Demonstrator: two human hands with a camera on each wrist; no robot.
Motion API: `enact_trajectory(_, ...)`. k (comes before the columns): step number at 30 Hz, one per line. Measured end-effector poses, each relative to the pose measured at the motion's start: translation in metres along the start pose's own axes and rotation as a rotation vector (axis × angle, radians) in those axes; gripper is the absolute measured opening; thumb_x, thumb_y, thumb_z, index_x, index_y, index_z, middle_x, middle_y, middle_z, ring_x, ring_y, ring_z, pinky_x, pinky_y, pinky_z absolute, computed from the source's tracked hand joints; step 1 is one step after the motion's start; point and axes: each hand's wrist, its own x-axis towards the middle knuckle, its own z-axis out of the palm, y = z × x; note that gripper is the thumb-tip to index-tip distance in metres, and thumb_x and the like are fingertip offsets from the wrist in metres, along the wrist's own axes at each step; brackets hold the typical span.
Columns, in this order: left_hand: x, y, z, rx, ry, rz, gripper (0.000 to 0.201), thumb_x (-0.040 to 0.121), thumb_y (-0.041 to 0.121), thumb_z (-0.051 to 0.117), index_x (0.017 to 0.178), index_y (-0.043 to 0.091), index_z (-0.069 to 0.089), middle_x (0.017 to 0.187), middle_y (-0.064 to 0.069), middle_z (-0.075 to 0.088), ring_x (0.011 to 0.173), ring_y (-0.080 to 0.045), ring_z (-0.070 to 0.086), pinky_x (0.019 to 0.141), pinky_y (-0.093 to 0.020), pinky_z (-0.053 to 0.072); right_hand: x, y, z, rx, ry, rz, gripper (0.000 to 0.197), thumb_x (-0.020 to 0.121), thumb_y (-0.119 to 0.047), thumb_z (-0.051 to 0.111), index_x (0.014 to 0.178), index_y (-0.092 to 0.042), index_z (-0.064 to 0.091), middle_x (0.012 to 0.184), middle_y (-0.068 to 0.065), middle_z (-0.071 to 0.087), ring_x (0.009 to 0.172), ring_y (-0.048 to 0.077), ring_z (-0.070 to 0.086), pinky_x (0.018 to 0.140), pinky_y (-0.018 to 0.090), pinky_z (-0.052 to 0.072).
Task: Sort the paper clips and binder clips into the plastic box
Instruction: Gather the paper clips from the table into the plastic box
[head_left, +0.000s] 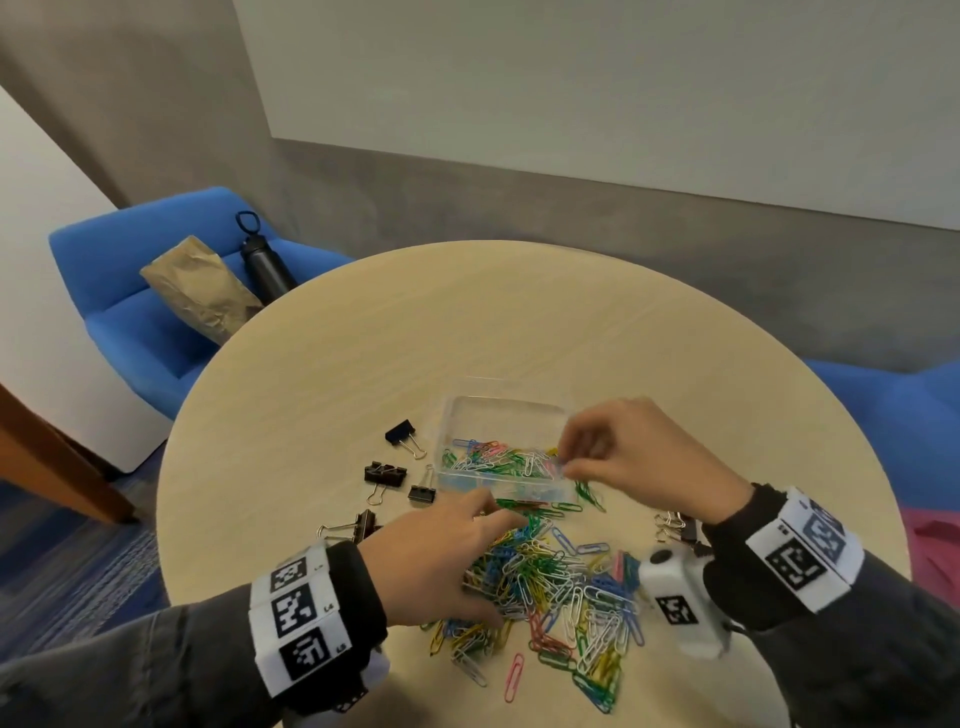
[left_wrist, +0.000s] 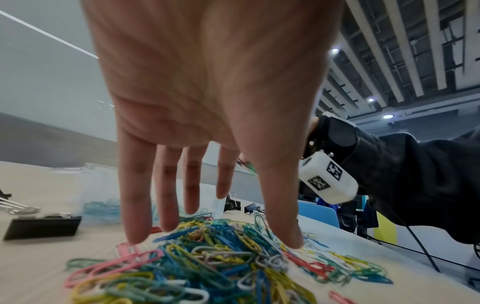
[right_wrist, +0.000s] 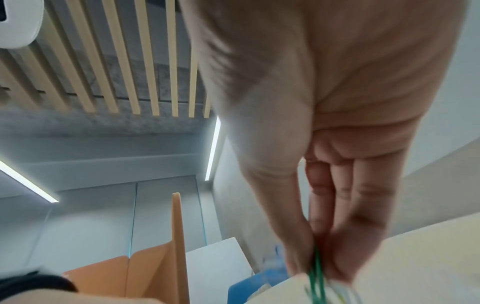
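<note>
A clear plastic box (head_left: 457, 415) sits mid-table with several coloured paper clips in it. Nearer me lies a big loose pile of paper clips (head_left: 566, 592) (left_wrist: 207, 263). My left hand (head_left: 467, 556) (left_wrist: 221, 226) hovers over the pile's left side with straight, spread fingers (left_wrist: 135, 216), the tips at the clips. My right hand (head_left: 569, 460) (right_wrist: 311, 263) is above the box's right end and pinches a few green paper clips (right_wrist: 317, 273). Black binder clips (head_left: 402, 434) (head_left: 384, 475) (head_left: 421, 493) (head_left: 358, 525) lie left of the box; more (head_left: 675, 525) lie by my right wrist.
A few green clips (head_left: 589, 493) lie just right of the box. The round table's edge (head_left: 171, 467) curves close on the left. A blue chair (head_left: 130, 312) behind it holds a paper bag (head_left: 202, 291) and a black bottle (head_left: 265, 265).
</note>
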Motion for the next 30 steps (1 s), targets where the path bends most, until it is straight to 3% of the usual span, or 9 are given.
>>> enact_trajectory(3,0.004,0.003,0.001,-0.006,-0.031,0.009,0.092,0.074,0.054,0.071,0.147,0.035,0.018,0.135,0.002,0.035,0.116,-0.018,0.044,0.092,-0.032,0.045,0.013,-0.001,0.005,0.05,0.151,-0.044,0.005,0.083,-0.015,0.071,0.086,-0.018,0.074,0.083,-0.003,0.072,0.077,0.006,0.066,0.074,0.022,0.053)
enact_trajectory(6,0.006,0.001,0.002,0.012,-0.05,-0.001,0.084,0.076,0.049,0.072,0.145,0.034,0.026,0.133,0.0,0.037,0.117,-0.019,0.044,0.094,-0.034,0.046,0.013,0.003,0.011,-0.005,0.119,-0.051,0.011,0.087,-0.021,0.065,0.094,-0.021,0.074,0.095,-0.007,0.07,0.09,0.004,0.062,0.083,0.023,0.052)
enact_trajectory(8,0.007,-0.003,0.003,0.02,-0.038,-0.002,0.075,0.078,0.045,0.071,0.142,0.032,0.033,0.132,0.0,0.038,0.116,-0.019,0.044,0.093,-0.034,0.046,0.005,0.004,0.011,-0.057,0.107,-0.037,0.011,0.087,-0.024,0.065,0.094,-0.023,0.074,0.094,-0.009,0.069,0.087,0.003,0.061,0.081,0.025,0.053)
enact_trajectory(10,0.008,-0.005,0.004,0.007,-0.027,-0.001,0.068,0.08,0.041,0.071,0.138,0.031,0.038,0.129,0.0,0.04,0.114,-0.019,0.045,0.092,-0.035,0.047,-0.011,0.003,0.012,-0.148,0.016,0.016,0.016,0.086,-0.031,0.067,0.1,-0.026,0.071,0.096,-0.011,0.068,0.083,0.001,0.06,0.079,0.025,0.053)
enact_trajectory(13,0.009,-0.004,0.004,-0.013,-0.007,-0.013,0.058,0.081,0.037,0.07,0.133,0.029,0.044,0.125,0.0,0.042,0.111,-0.019,0.047,0.09,-0.034,0.046,-0.039,0.007,0.024,-0.306,-0.296,0.154,0.053,0.075,-0.048,0.073,0.121,-0.03,0.055,0.114,-0.012,0.057,0.096,0.004,0.054,0.087,0.024,0.049)
enact_trajectory(16,0.01,-0.002,0.003,-0.02,0.012,-0.017,0.047,0.084,0.031,0.067,0.127,0.026,0.049,0.122,0.0,0.045,0.108,-0.019,0.05,0.088,-0.034,0.047,-0.056,0.01,0.039,-0.373,-0.432,0.201,0.071,0.064,-0.053,0.078,0.123,-0.031,0.046,0.117,-0.01,0.047,0.1,0.011,0.05,0.088,0.03,0.049)
enact_trajectory(22,0.013,0.002,0.002,-0.031,0.032,-0.016,0.039,0.087,0.026,0.063,0.123,0.022,0.051,0.118,-0.001,0.049,0.104,-0.021,0.052,0.086,-0.036,0.048,-0.054,0.013,0.049,-0.258,-0.386,0.076,0.028,0.078,-0.037,0.071,0.096,-0.028,0.052,0.089,-0.014,0.048,0.078,0.007,0.05,0.072,0.027,0.05)
enact_trajectory(27,0.015,-0.001,-0.001,-0.074,0.051,-0.025,0.029,0.086,0.026,0.066,0.112,0.02,0.055,0.111,0.0,0.057,0.084,-0.012,0.045,0.073,-0.025,0.039,-0.039,0.017,0.039,-0.154,-0.341,0.087,0.006,0.085,-0.026,0.069,0.089,-0.024,0.066,0.087,-0.007,0.066,0.076,0.004,0.061,0.073,0.023,0.053)
enact_trajectory(30,0.015,-0.003,-0.002,-0.112,0.074,-0.023,0.023,0.087,0.021,0.066,0.109,0.018,0.06,0.107,0.001,0.06,0.08,-0.009,0.045,0.073,-0.021,0.039,-0.031,0.017,0.028,-0.098,-0.279,0.072,0.003,0.084,-0.022,0.07,0.087,-0.022,0.07,0.083,-0.008,0.07,0.075,0.002,0.064,0.076,0.024,0.055)
